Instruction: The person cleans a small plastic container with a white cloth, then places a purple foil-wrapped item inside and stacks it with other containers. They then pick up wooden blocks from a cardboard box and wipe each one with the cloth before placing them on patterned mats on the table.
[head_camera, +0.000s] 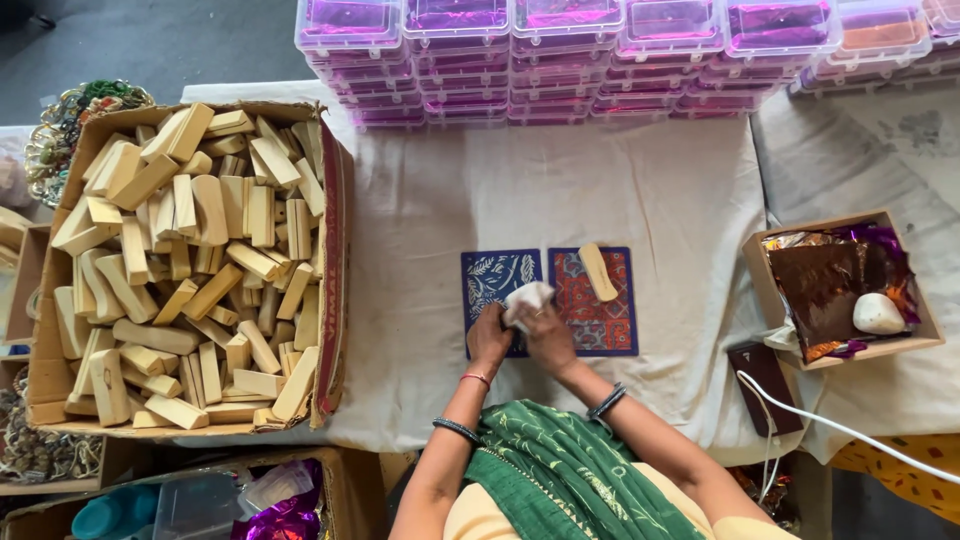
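A crumpled white cloth (527, 298) was gripped between the left hand (489, 337) and the right hand (549, 335) above a blue patterned mat (497, 275). A pale wooden block (598, 271) was laid on the neighbouring red patterned mat (603, 318), and a cardboard box (334, 215) was filled with similar blocks.

Landmark: my blue mat (497, 285). Big brown cardboard box (335, 230) sits left of it. Stacked clear lidded boxes (560, 60) with purple contents beyond it. Small open carton (845, 355) far right; dark flat box (765, 385) beside that.
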